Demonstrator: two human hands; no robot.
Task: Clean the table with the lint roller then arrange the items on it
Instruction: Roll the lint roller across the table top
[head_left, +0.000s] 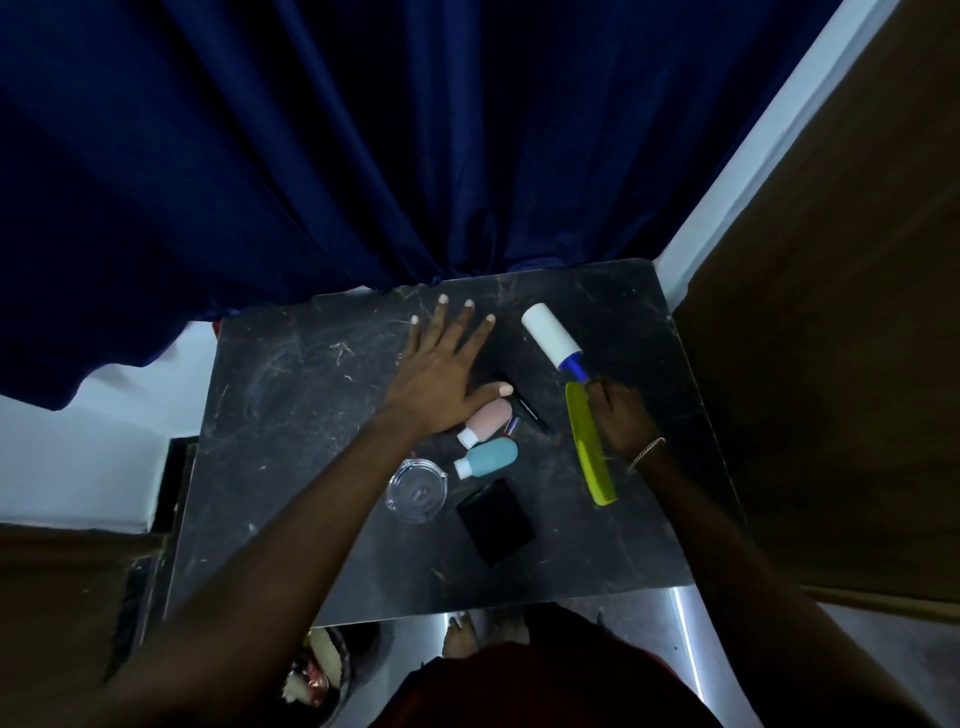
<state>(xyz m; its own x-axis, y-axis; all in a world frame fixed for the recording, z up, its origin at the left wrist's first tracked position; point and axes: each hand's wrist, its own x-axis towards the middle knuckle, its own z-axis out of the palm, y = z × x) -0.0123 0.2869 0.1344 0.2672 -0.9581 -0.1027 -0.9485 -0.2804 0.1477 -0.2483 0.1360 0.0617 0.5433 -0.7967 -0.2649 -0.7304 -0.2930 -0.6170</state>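
Observation:
A dark marble table (291, 467) carries a white lint roller (550, 335) with a blue handle at the far right. My right hand (621, 415) is closed around that handle. My left hand (441, 374) lies flat on the tabletop with fingers spread, holding nothing. Beside the right hand lies a yellow-green comb (589, 447). A pink bottle (485, 421) and a teal bottle (488, 457) lie near the left thumb. A clear glass ashtray (415, 491) and a black square case (496, 522) sit nearer me. A thin black pen (530, 413) lies by the pink bottle.
A dark blue curtain (363, 156) hangs along the table's far edge. A brown wooden panel (831, 364) stands close on the right. A bin with rubbish (317, 670) sits on the floor at the lower left. Fine scratches and lint mark the left part of the table.

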